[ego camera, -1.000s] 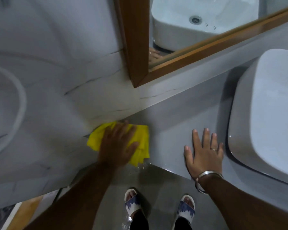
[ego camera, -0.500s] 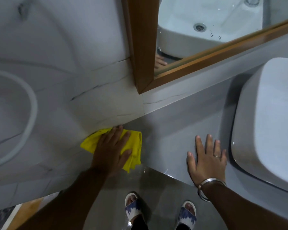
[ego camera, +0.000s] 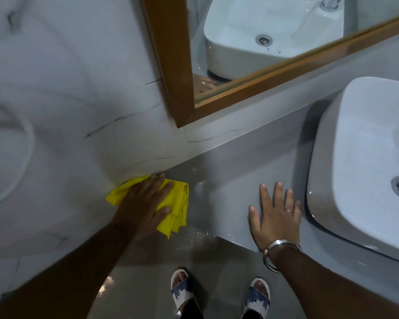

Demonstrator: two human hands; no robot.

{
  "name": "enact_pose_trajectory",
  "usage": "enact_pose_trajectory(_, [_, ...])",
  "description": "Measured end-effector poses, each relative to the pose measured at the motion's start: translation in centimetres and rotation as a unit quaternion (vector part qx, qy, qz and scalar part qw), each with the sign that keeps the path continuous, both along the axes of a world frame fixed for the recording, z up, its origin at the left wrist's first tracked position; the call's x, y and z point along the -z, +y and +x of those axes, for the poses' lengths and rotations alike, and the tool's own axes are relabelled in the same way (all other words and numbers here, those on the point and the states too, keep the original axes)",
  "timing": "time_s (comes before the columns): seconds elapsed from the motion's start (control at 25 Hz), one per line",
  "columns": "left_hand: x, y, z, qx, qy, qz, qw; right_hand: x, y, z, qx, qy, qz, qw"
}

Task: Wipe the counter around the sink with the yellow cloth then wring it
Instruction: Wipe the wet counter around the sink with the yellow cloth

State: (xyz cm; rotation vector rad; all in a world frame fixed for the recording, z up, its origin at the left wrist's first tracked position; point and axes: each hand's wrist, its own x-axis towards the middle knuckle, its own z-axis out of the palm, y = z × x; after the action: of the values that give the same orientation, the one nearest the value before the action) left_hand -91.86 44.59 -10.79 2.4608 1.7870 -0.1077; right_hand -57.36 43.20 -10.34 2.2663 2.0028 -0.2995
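Note:
The yellow cloth lies crumpled on the grey counter at its left end, where the counter meets the marble wall. My left hand presses flat on top of the cloth, fingers spread and pointing towards the wall. My right hand rests palm down on the bare counter near its front edge, fingers apart, holding nothing; it wears a ring and a metal bangle. The white vessel sink stands on the counter just right of that hand.
A wood-framed mirror hangs on the wall above the counter and reflects the sink. A white hose loops on the marble wall at left. Below the counter edge are the wet grey floor and my sandalled feet.
My left hand has slid the cloth slightly along the wall at the counter's left end. My right hand has stayed flat on the counter.

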Motion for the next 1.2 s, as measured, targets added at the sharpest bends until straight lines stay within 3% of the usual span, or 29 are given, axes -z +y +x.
enact_pose_trajectory(0.12, [0.4, -0.8, 5.2, -0.06, -0.022, -0.023, 0.998, -0.5, 0.2, 0.1, 0.004, 0.05, -0.022, 0.999])
enact_pose_trajectory(0.2, [0.9, -1.3, 11.8, -0.034, -0.046, -0.013, 0.998, -1.6, 0.0, 1.2, 0.005, 0.174, 0.009, 0.985])
enact_pose_trajectory(0.32, [0.1, -2.0, 22.8, -0.054, -0.084, -0.023, 0.995, -4.4, -1.8, 2.6, -0.022, 0.37, 0.111, 0.922])
enact_pose_trajectory(0.44, [-1.6, -2.0, 28.2, -0.105, -0.102, -0.104, 0.984, -6.5, -4.1, 4.1, 0.037, 0.459, 0.12, 0.879])
enact_pose_trajectory(0.52, [-2.0, -2.0, 26.5, -0.071, -0.117, -0.103, 0.985, -6.2, -4.9, 5.0, 0.037, 0.425, 0.103, 0.899])
enact_pose_trajectory(0.64, [-2.1, -1.2, 20.0, 0.005, -0.099, -0.05, 0.994, -5.0, -2.5, 5.2, -0.108, 0.248, 0.066, 0.961])
enact_pose_trajectory(0.8, [-2.2, 0.7, 14.1, 0.083, -0.03, -0.079, 0.993, -3.8, 1.9, 3.3, -0.23, 0.068, -0.125, 0.963])
enact_pose_trajectory(0.92, [-2.1, 1.9, 13.9, 0.143, 0.013, -0.075, 0.987, -3.9, 3.0, 2.6, -0.217, 0.026, -0.161, 0.963])
enact_pose_trajectory(1.12, [-3.1, 2.3, 14.1, 0.24, -0.014, -0.064, 0.969, -7.1, 1.8, -1.4, -0.161, -0.071, -0.094, 0.98])
enact_pose_trajectory(1.2, [-6.9, 2.5, 15.1, 0.265, 0.002, -0.046, 0.963, -10.2, 0.3, -1.6, -0.135, -0.076, -0.09, 0.984])
